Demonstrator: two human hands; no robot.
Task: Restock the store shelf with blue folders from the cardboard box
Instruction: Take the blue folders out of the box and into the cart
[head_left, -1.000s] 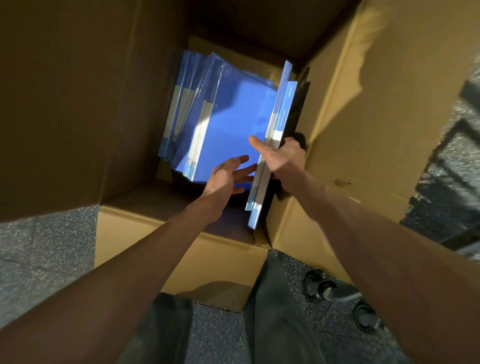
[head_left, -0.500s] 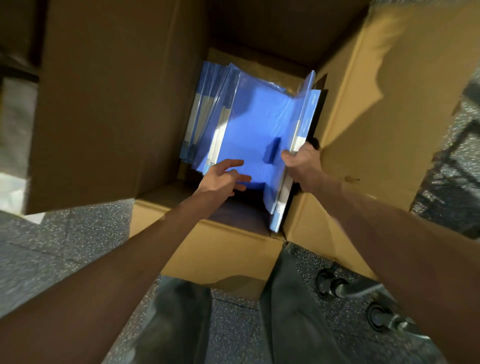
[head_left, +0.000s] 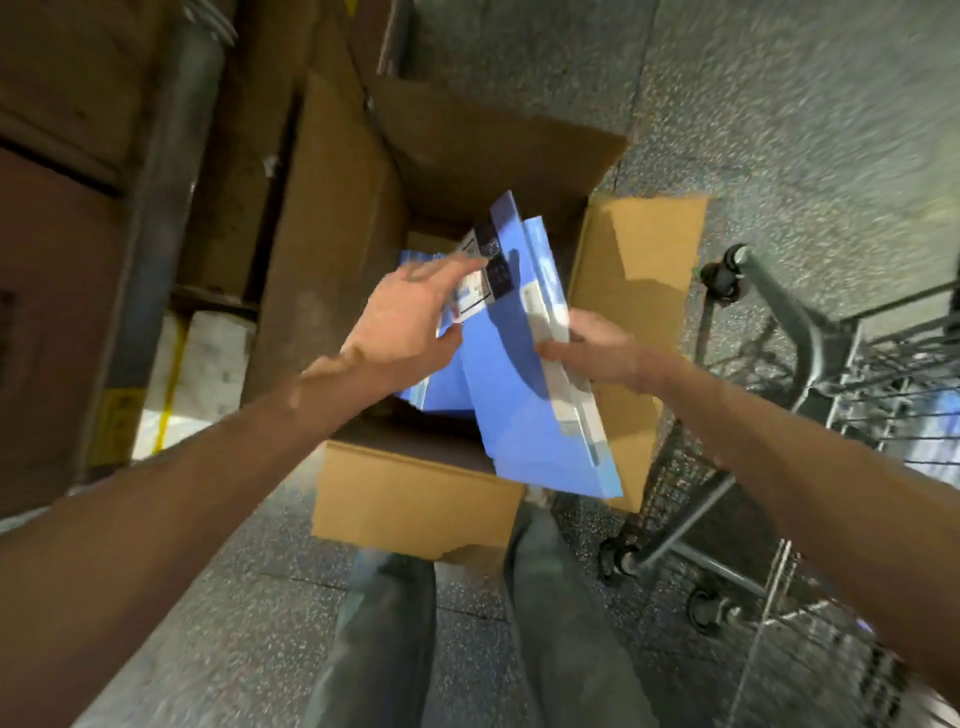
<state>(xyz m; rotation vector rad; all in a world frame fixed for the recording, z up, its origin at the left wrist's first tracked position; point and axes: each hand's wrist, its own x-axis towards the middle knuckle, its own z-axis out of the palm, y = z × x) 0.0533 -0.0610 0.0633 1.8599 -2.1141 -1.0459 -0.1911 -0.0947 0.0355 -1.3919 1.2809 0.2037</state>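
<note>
Blue folders (head_left: 519, 395) long axis far-to-near, spines rightward (blurred). Right hand (head_left: 589, 356) pinches them; left hand (head_left: 410, 322) touches label (head_left: 478, 291), fingers straight. Earlier inside cardboard box (head_left: 415, 499), now raised above rim.

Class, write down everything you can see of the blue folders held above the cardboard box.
The blue folders are a thin bundle, apparently two, with glossy plastic-looking covers, pale strips along the right edge and a black-and-white label near the top. They are held tilted over the open cardboard box, lower corner jutting past its near rim. The right hand grips their right edge; the left hand touches the labelled upper part with stretched fingers.
</note>
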